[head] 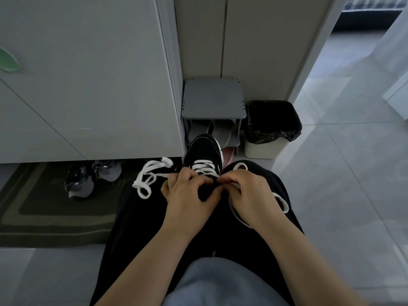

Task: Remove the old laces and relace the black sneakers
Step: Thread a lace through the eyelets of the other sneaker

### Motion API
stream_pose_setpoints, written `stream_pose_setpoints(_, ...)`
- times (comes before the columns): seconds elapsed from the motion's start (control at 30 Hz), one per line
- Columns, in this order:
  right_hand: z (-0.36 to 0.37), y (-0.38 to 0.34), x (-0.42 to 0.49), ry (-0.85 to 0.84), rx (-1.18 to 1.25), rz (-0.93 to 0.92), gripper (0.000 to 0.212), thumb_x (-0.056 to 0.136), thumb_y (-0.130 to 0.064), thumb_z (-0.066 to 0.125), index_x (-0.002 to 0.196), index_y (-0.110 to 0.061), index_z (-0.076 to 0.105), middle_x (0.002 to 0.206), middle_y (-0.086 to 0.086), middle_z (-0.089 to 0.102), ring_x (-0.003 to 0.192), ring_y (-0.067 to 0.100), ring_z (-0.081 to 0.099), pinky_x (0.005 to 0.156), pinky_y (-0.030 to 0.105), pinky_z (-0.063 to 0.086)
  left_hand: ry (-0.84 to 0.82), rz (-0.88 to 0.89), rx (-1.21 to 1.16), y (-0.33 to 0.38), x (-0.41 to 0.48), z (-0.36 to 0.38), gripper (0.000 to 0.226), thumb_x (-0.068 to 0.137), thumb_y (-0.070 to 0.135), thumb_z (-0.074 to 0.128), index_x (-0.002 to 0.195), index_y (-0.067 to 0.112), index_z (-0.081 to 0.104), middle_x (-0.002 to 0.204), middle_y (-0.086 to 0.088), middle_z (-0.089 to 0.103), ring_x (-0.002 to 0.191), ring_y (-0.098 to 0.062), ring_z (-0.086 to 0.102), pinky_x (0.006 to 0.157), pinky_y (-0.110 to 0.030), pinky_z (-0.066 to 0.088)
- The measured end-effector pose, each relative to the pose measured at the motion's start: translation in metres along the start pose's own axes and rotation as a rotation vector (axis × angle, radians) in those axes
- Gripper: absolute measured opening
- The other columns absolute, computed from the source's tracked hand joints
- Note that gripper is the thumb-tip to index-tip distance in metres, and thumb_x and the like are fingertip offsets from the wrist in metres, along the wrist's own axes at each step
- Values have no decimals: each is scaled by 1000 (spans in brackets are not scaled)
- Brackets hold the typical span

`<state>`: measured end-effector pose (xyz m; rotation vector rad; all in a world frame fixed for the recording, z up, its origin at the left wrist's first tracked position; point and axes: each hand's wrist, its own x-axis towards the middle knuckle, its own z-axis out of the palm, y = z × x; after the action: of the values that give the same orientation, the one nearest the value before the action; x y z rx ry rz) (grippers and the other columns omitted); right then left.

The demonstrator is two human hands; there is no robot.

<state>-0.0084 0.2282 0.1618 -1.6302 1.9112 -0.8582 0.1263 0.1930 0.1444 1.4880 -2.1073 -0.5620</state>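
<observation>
Fingers point(199, 179) of left hand point(189, 192) and right hand point(250, 192) pinch the white lace point(204, 169) atop the black sneaker point(202, 149).

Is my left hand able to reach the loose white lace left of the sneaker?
Probably yes: the loose lace lies right beside the left hand, nothing between them, though that hand is busy gripping the sneaker.
</observation>
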Motion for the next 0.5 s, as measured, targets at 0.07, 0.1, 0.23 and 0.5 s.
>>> stream_pose_setpoints(0.07,-2,-1,-2,22,103,46,17,87,-8,62,99,-19,65,86,-12,67,80,-4,62,72,2,42,-3,-7,-17,-2,0,-1,24,77,46,64,95,30,69,87,20,39,94,-2,30,87,-18,11)
stream_pose_setpoints(0.1,-2,-2,-2,39,164,72,16,85,-8,64,94,-21,60,80,-13,66,77,-6,61,70,2,42,0,-7,-22,-2,0,-2,23,77,44,65,94,29,69,86,21,39,93,-2,30,86,-17,12)
stream_pose_setpoints(0.23,-4,-5,-2,79,260,90,27,81,-9,70,81,-27,51,73,-12,68,76,-8,61,67,3,42,7,-18,-45,-3,1,-3,21,76,40,68,92,26,69,85,22,40,95,-2,31,89,-19,14)
stream_pose_setpoints(0.5,-4,-5,-3,87,260,77,16,79,-13,72,82,-18,57,71,-8,68,71,-4,62,64,5,43,19,-39,-38,-2,0,-3,18,76,38,67,87,24,67,90,17,43,97,-6,34,94,-24,18)
